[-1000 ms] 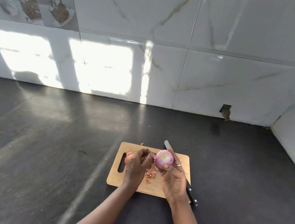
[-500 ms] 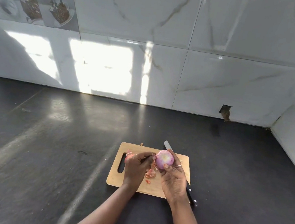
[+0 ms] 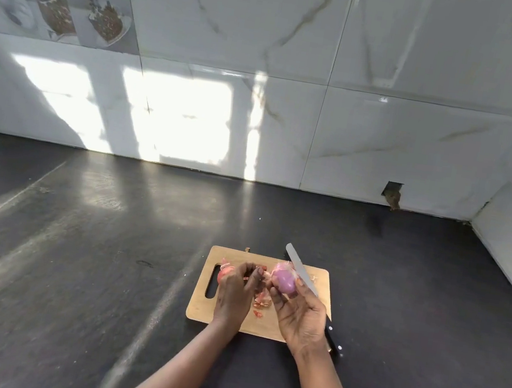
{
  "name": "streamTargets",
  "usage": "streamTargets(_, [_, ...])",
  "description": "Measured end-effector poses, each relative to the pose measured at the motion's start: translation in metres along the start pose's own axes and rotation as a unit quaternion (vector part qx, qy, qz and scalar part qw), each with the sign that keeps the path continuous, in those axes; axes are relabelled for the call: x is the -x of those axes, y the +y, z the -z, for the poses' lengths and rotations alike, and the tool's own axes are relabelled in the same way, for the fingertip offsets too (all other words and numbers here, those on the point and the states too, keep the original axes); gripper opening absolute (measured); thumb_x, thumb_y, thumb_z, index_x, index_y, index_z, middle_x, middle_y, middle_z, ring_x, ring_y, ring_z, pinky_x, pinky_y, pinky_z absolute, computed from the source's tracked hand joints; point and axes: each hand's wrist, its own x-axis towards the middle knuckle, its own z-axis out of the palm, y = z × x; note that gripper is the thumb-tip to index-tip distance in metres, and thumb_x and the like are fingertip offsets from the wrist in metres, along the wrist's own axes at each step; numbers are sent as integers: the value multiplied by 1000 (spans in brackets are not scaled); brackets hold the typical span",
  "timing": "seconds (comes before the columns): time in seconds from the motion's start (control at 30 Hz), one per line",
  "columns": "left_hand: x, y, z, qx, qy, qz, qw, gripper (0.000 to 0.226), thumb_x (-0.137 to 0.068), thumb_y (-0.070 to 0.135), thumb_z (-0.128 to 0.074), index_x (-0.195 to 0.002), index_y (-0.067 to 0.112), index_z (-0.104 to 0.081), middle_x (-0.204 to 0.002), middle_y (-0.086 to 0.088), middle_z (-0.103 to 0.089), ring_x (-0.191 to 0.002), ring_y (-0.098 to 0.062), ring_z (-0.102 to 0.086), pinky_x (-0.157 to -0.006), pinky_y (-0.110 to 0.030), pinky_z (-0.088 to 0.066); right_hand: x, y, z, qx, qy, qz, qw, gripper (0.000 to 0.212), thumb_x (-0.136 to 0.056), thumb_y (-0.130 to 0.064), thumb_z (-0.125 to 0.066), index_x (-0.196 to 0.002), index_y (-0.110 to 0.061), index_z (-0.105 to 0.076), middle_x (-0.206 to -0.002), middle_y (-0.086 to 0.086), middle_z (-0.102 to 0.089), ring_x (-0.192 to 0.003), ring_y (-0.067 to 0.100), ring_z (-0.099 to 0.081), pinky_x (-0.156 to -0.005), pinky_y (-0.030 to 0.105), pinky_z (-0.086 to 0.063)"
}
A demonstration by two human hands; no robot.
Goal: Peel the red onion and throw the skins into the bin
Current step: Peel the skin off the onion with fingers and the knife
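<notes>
A peeled, pale purple red onion (image 3: 283, 280) is held in the fingertips of my right hand (image 3: 298, 315) above a wooden cutting board (image 3: 199, 307). My left hand (image 3: 236, 289) is just left of the onion, fingers curled, pinching a piece of skin (image 3: 261, 270). Loose reddish skins (image 3: 262, 303) lie on the board between my hands, and more skin (image 3: 225, 270) shows beyond my left hand. No bin is in view.
A knife (image 3: 299, 270) lies along the board's right side, blade pointing away, black handle (image 3: 334, 341) near my right wrist. The board sits on a dark countertop (image 3: 91, 253). White marble-tiled walls rise behind and at the right.
My left hand has pulled away to the left from the onion with a bit of skin. My right hand has turned the onion, showing its smooth purple side.
</notes>
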Motion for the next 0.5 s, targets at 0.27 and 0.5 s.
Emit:
streamTargets(0.27, [3,5,4,-3,-5,-1,1000,21,-89,19,-58,-70,29,-60,-62,4,-67,-60,-15,-66,-78,-41,-54,0,0,-1,14,16,-19,1000,38,-80,-15,-57,-112,7,-57,-85,24,-68,-70,32,-69,-60,33,-60])
streamTargets(0.5, [-1,-7,1,-35,-5,33,999,9,-87,16,-59,-82,18,-65,-73,-1,-70,-73,-20,-67,-75,-42,-54,0,-1,-2,-14,36,-31,999,44,-80,-31,-58,-103,6,-59,-81,22,-66,-65,27,-67,-57,30,-58])
